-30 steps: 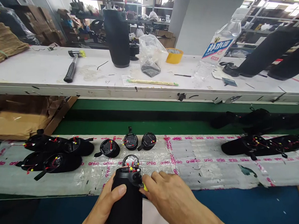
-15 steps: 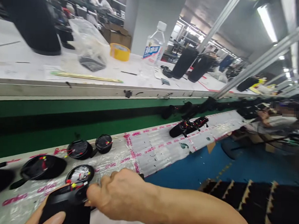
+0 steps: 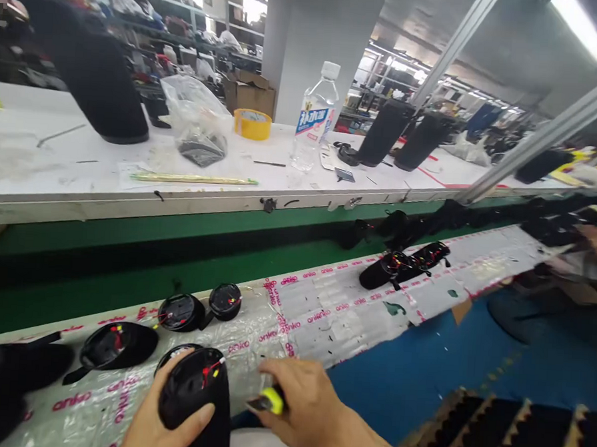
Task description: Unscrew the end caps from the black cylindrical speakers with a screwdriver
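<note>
My left hand (image 3: pixel 160 423) is wrapped round a black tube-shaped housing (image 3: pixel 205 422), whose open end, with red and yellow wire connectors, tilts up toward me. To its right, apart from it, my right hand (image 3: pixel 311 407) grips a small yellow-and-black hand tool (image 3: pixel 272 401). The tool's short dark tip points left; its exact kind is unclear. Partly hidden behind the held housing is another round black housing (image 3: pixel 171 353). Farther left lies a black housing (image 3: pixel 119 345) with similar connectors, and beyond it two smaller round ones, one of them a black round part (image 3: pixel 225 301).
Plastic wrap with pink print covers the lower bench (image 3: pixel 252 344). More black housings (image 3: pixel 383 271) lie farther along it. On the white upper shelf (image 3: pixel 180 187) stand a water bottle (image 3: pixel 314 121), yellow tape (image 3: pixel 252 124) and black tubes. Dark divided trays (image 3: pixel 508 428) sit lower right.
My right hand has drawn back to the right from the housing, and the yellow tool now shows. The housing has turned so its open end faces me more. The view has shifted.
</note>
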A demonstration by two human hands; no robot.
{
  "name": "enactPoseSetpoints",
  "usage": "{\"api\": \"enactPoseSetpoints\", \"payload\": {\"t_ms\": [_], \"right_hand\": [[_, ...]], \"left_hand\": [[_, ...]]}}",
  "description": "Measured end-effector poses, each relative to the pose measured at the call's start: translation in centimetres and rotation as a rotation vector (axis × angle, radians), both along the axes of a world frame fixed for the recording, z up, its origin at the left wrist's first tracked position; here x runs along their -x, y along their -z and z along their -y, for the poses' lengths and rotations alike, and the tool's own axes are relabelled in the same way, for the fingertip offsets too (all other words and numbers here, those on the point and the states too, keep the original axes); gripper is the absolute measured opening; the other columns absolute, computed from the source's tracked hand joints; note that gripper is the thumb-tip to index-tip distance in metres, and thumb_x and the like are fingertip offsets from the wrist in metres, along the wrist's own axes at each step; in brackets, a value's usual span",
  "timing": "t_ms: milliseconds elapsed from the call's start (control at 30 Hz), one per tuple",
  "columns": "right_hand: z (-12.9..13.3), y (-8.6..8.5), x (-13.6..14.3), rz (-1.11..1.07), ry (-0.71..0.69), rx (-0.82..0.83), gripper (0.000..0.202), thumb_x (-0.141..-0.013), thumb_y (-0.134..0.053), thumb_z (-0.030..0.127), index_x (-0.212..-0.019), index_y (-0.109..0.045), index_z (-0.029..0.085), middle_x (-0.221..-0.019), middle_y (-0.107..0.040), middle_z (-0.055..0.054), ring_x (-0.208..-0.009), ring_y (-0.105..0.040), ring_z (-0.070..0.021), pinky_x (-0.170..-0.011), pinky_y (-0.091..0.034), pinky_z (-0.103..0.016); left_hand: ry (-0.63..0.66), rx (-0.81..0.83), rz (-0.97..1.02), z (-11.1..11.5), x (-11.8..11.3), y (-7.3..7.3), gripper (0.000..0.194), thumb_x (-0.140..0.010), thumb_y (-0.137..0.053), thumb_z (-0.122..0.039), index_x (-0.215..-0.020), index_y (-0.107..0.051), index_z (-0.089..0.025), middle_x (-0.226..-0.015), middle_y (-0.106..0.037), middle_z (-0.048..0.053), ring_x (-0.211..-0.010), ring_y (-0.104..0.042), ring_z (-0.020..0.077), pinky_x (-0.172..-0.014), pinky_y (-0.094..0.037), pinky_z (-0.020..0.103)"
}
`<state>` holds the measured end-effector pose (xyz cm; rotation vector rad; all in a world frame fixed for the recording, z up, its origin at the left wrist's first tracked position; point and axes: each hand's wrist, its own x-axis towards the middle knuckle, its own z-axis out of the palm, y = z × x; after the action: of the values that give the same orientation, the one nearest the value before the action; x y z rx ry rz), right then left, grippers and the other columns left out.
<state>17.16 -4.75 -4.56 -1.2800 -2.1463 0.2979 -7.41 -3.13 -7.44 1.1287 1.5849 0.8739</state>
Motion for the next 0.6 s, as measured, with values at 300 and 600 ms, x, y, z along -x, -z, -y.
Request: {"api": "enactPoseSetpoints", "payload": {"t_ms": [300,600], "right_hand": [[-2.3,6.2,-10.1,0.237,0.371,0.437,0.025,-0.106,-0.051,0.037,-0.093,-0.065,0.022,-0.079,-0.071,-0.001,-0.074,-0.071,-0.0198,-0.065,-0.049,-0.029],[-12.8,7.2,-26.6,0.447,1.021,0.454,0.039,-0.101,-0.067,0.037,-0.136,-0.058,0.02,-0.135,-0.061,-0.01,-0.107,-0.067,-0.0245,-0.089,-0.059,-0.045]], "left_hand": [[0.234,-0.285,-0.372,-1.2,-5.2,2.8,0.08,-0.067,-0.068,-0.025,-0.145,-0.049,-0.026,-0.141,-0.064,0.01,-0.126,-0.066,0.0349,-0.108,-0.053,0.052],[0.313,-0.456,-0.762,-6.2,-5.0,6.1,0.057,-0.088,-0.061,-0.045,-0.135,-0.055,-0.011,-0.133,-0.065,0.026,-0.128,-0.058,0.0487,-0.125,-0.013,0.067]]}}
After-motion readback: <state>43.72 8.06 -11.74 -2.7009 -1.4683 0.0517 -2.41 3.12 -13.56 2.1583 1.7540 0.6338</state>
